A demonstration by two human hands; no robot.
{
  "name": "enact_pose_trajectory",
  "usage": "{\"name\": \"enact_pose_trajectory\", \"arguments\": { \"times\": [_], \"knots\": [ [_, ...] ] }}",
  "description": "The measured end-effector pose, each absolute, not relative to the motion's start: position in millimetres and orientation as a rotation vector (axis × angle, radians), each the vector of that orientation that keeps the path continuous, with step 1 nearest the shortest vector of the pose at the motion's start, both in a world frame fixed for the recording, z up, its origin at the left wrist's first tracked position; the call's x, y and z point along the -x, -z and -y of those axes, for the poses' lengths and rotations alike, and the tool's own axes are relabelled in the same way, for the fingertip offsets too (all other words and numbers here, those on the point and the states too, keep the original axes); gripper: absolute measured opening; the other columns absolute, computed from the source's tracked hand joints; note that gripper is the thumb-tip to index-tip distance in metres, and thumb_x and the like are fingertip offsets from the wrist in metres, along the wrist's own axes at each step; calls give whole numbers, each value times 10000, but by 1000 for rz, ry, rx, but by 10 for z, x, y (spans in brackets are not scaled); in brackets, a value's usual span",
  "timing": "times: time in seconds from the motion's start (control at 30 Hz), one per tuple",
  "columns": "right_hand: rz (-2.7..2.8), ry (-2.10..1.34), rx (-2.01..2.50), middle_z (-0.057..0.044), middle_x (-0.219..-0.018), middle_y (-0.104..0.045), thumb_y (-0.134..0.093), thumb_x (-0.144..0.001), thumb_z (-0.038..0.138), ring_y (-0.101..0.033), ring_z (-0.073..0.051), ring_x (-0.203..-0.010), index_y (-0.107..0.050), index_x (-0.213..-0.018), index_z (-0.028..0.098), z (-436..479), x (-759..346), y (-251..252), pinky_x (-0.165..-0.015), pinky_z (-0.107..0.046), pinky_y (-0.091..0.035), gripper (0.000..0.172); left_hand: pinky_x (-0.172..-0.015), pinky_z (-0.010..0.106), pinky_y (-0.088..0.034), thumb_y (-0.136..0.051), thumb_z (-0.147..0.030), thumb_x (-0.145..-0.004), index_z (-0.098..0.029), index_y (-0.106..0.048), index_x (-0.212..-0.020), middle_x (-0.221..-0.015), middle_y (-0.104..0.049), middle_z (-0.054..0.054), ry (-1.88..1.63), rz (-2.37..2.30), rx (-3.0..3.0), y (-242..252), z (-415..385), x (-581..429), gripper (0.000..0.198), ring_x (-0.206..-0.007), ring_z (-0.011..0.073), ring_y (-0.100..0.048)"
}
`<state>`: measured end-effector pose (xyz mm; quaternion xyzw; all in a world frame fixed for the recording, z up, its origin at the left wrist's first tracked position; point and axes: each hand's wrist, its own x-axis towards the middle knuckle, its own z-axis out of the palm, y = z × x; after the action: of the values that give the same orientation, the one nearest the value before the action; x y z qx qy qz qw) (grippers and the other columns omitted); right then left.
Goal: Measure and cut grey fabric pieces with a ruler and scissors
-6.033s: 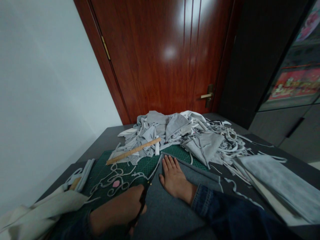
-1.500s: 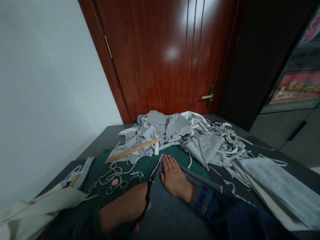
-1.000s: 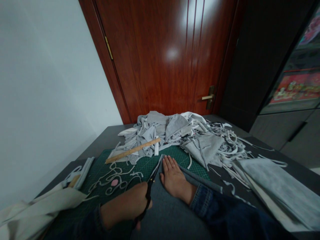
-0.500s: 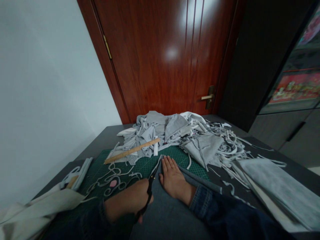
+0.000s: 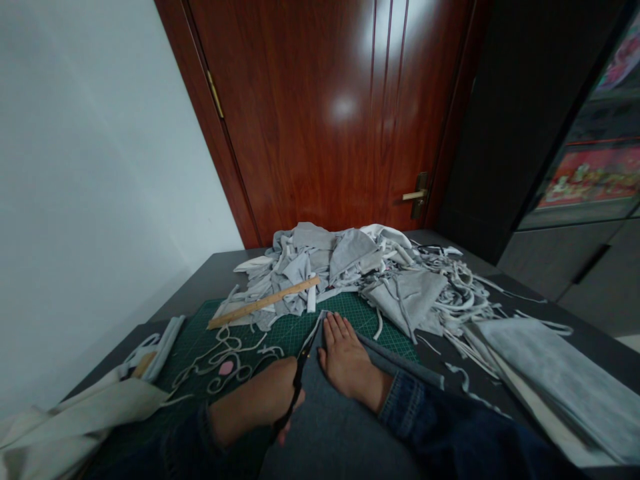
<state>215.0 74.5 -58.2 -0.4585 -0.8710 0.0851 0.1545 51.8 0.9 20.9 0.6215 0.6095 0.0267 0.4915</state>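
Note:
My left hand [image 5: 280,393] is wrapped round the black handles of a pair of scissors [image 5: 301,365]. Their blades point away from me along the left edge of a grey cloth [image 5: 335,433], near its far corner. A thin pale strip lies along that edge by the blade tips. Flat on the same cloth, just right of the blades, rests my right hand [image 5: 347,357], fingers stretched forward. Under the cloth's far end is a green cutting mat [image 5: 200,347] with a grid.
A heap of grey and white cloth scraps [image 5: 320,260] fills the table's back. A wooden ruler [image 5: 263,303] lies before it. Pale cord [image 5: 220,353] and a pink piece [image 5: 227,367] are at left, near cream cloth [image 5: 120,403]. Folded grey cloth [image 5: 560,373] lies at right.
The scissors' handles have drawn slightly closer together in my left hand. My right hand and the cloth look the same.

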Motion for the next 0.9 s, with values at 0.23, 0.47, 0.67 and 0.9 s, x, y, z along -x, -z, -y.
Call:
{"name": "enact_pose_trajectory", "arguments": {
  "times": [0.23, 0.47, 0.67, 0.9],
  "knots": [
    [2484, -251, 1302, -246, -1696, -188, -382, -1055, 355, -145, -341, -1607, -299, -1602, -61, -766, -2144, 627, -1317, -482, -125, 692, -493, 248, -488, -588, -340, -782, -212, -574, -713, -537, -642, 17, -115, -1569, -1512, -275, -4, -480, 146, -506, 184, -650],
    [2483, -226, 1287, -246, -1696, -204, -374, -1060, 354, -158, -337, -1607, -307, -1601, -61, -763, -2150, 632, -1315, -479, -133, 685, -436, 244, -457, -628, -301, -745, -200, -557, -650, -539, -633, 32, 2, -1650, -1542, -244, -139, -518, 155, -497, 205, -665],
    [2489, -265, 1310, -235, -1703, -191, -382, -1053, 364, -144, -339, -1610, -296, -1608, -52, -779, -2149, 617, -1313, -480, -130, 699, -438, 220, -453, -606, -335, -751, -201, -591, -695, -571, -658, 38, -18, -1593, -1507, -324, -38, -497, 146, -508, 183, -662],
    [2511, -328, 1324, -206, -1721, -159, -377, -1044, 390, -128, -335, -1614, -245, -1632, -24, -801, -2176, 562, -1310, -485, -112, 732, -440, 241, -455, -609, -312, -706, -210, -563, -680, -543, -632, 25, -45, -1614, -1529, -333, -87, -489, 115, -498, 195, -652]
  ]
}}
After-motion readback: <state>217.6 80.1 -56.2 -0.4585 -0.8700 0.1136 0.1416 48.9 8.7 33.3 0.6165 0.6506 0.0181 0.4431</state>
